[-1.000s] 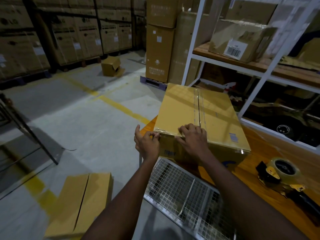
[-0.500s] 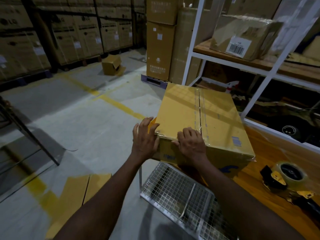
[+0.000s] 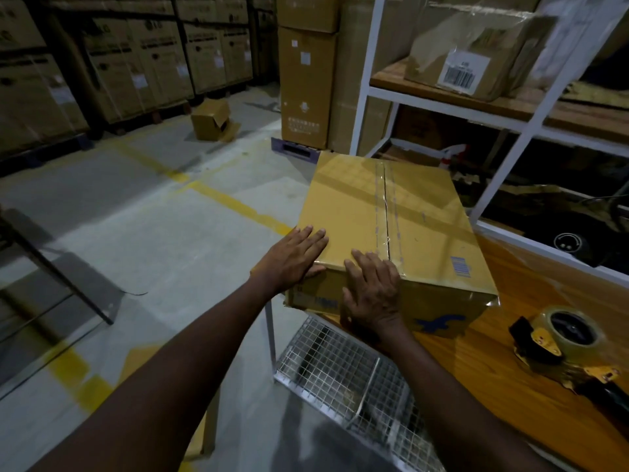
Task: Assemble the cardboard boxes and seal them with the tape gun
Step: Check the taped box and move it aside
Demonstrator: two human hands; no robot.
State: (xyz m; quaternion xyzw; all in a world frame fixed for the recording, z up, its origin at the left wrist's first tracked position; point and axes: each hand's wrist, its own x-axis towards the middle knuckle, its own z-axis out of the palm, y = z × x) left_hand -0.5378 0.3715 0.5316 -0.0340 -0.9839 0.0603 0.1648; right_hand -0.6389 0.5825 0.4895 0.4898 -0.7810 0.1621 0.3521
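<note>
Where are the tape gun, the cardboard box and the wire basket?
tape gun [image 3: 576, 352], head view, on its tape roll.
cardboard box [image 3: 343, 206], head view, on its top flap.
wire basket [image 3: 326, 367], head view, on its mesh.

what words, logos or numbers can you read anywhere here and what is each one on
"LG": on the stacked cartons at the back left.
Barcode label on the wrapped box on the shelf: digits too small to read.
Blue print on the near side of the taped box: blurred.
Blue mark on that same side: a shape, no words.
Printed symbols on the tall carton: too small to read.
</note>
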